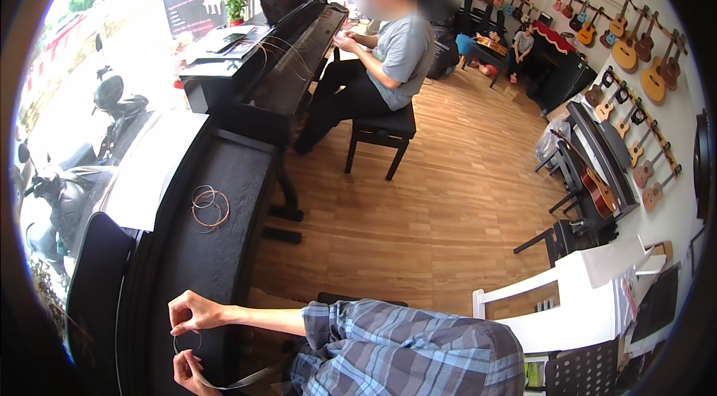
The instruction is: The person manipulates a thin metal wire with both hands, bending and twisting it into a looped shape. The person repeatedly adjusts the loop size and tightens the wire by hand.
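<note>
Pinched thumb and finger close together on the right hand (196, 312), with a thin wire loop (200, 340) hanging just below. Curled the fingers of the left hand (190, 373) on the near side, right by the low end of the loop, maybe holding on too (could not tell for sure, with wire so thin and small). Had a see-through strip (250, 379) reaching out to the right from the left hand. Had both hands over the near end of a long black piano (216, 276).

Guessed at the step in hand: working one small loop of wire between two hands. Thought the next move called for a soft, steady pinch and slow turning, so as not to bend the wire badly.

Farther along the flat top, saw a reddish wire coil (210, 205), well apart from both hands. Farther still, saw another person (403, 52) on a black bench (385, 123), beside more loose wires (287, 52). At the far right, saw guitars (652, 82) on the wall.
</note>
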`<state>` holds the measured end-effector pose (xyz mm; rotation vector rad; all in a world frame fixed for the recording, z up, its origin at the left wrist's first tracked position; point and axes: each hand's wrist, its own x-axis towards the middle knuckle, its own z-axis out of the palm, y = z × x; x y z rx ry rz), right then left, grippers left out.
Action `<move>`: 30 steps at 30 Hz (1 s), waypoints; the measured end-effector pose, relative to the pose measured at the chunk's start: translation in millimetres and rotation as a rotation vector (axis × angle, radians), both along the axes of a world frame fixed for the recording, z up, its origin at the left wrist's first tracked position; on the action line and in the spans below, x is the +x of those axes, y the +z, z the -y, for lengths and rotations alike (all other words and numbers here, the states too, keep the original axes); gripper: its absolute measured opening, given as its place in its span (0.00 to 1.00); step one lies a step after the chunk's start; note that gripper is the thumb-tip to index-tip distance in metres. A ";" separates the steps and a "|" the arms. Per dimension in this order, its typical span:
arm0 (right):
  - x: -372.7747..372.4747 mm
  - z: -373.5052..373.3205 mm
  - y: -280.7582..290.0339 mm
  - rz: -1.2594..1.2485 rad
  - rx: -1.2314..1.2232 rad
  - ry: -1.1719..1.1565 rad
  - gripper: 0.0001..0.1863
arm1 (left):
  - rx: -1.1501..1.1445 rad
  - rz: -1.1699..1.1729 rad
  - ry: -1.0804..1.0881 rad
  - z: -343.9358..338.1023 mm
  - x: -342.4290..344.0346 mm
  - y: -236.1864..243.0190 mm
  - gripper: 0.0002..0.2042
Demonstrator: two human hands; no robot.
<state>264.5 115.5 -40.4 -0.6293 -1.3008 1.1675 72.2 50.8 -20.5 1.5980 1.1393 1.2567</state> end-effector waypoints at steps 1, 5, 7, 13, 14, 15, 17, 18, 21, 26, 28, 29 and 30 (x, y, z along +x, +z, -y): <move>0.5 0.5 0.6 0.013 -0.028 0.025 0.10 | 0.013 -0.044 0.001 -1.8 -3.8 -3.3 0.08; 8.1 2.3 2.8 -0.031 -0.010 0.084 0.10 | 0.093 0.043 -0.137 -18.0 -8.9 -16.5 0.13; 11.1 5.0 4.6 -0.002 0.037 0.134 0.08 | 0.073 0.142 -0.076 -10.0 -7.0 -22.9 0.15; 9.9 6.1 15.5 0.066 0.147 0.181 0.07 | 0.080 0.284 -0.226 6.2 -8.6 -14.3 0.21; 11.1 8.0 16.0 0.064 0.105 0.209 0.07 | 0.067 0.244 -0.200 10.4 -7.5 -11.7 0.23; 11.6 8.4 16.7 0.060 0.104 0.211 0.06 | 0.051 0.205 -0.173 14.3 -6.0 -8.4 0.24; 12.1 8.2 18.0 0.040 0.087 0.227 0.06 | 0.013 0.216 -0.170 18.2 -1.7 -0.5 0.19; 12.4 8.1 19.0 0.043 0.099 0.230 0.06 | -0.069 0.202 -0.158 22.1 -0.5 5.4 0.17; 12.7 9.0 25.0 0.009 0.086 0.267 0.05 | -0.150 0.155 -0.112 32.2 2.7 24.5 0.11; 14.2 23.6 45.8 -0.027 0.102 0.297 0.06 | -0.174 0.185 -0.105 48.3 3.0 51.1 0.12; 14.2 24.6 51.6 0.024 0.160 0.236 0.07 | -0.216 0.306 -0.143 46.9 5.9 52.0 0.12; 14.2 24.7 52.6 0.055 0.132 0.210 0.08 | -0.249 0.327 -0.105 45.9 7.7 50.5 0.11; 14.6 23.5 52.0 0.031 0.093 0.216 0.08 | -0.279 0.347 -0.065 43.2 9.2 47.7 0.10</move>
